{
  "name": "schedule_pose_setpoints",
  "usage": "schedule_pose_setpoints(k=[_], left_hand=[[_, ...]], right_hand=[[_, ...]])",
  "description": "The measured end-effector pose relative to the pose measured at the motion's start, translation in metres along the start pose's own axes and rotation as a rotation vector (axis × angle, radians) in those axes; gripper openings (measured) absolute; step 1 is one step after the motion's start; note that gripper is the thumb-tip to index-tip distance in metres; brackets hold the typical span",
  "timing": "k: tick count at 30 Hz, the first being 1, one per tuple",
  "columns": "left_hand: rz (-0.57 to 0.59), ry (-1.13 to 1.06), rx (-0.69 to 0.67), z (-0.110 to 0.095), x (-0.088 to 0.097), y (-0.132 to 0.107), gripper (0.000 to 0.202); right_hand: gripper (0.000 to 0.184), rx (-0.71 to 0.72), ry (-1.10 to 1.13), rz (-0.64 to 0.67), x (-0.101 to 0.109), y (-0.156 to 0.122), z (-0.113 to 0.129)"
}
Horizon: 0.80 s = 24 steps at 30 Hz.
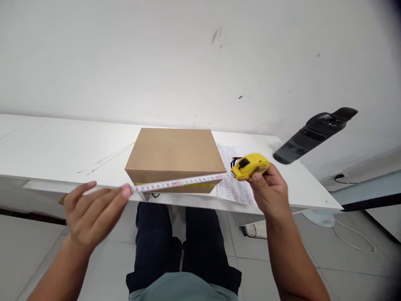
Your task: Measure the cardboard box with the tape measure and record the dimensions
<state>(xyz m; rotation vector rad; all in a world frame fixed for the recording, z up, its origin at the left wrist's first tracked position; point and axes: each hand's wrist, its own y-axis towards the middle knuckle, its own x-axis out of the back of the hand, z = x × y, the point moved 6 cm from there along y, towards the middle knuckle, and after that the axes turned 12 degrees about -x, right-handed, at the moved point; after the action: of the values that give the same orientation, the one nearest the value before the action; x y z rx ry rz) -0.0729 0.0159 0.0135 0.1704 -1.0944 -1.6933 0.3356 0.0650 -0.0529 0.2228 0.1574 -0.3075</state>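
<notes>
A closed brown cardboard box (174, 154) sits near the front edge of a white table (56, 150). My right hand (269, 188) is closed round a yellow tape measure case (249, 165) at the box's right front corner. The white tape blade (178, 182) runs leftward along the box's front face. My left hand (94, 209) pinches the blade's free end with its fingertips, just past the box's left front corner; the other fingers are stretched out and slightly blurred.
A printed sheet of paper (233, 184) lies under and to the right of the box. A dark water bottle (313, 133) lies tilted at the table's right end. My legs (178, 246) are below the table; a cable (354, 240) trails on the tiled floor.
</notes>
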Motion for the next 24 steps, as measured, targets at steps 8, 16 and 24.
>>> schedule_pose_setpoints(k=[8,16,24], left_hand=[[-0.213,-0.418,-0.023,-0.107,-0.026,0.069,0.009],[-0.130,-0.216,0.531,-0.087,-0.062,0.008,0.083],[-0.116,-0.592,1.473,-0.041,-0.112,-0.107,0.059]], right_hand=[[0.044,-0.170,-0.043,0.309,-0.043,-0.081,-0.016],[0.049,-0.137,0.079,-0.060,-0.002,-0.063,-0.047],[0.047,-0.266,0.378,0.031,-0.035,-0.015,-0.063]])
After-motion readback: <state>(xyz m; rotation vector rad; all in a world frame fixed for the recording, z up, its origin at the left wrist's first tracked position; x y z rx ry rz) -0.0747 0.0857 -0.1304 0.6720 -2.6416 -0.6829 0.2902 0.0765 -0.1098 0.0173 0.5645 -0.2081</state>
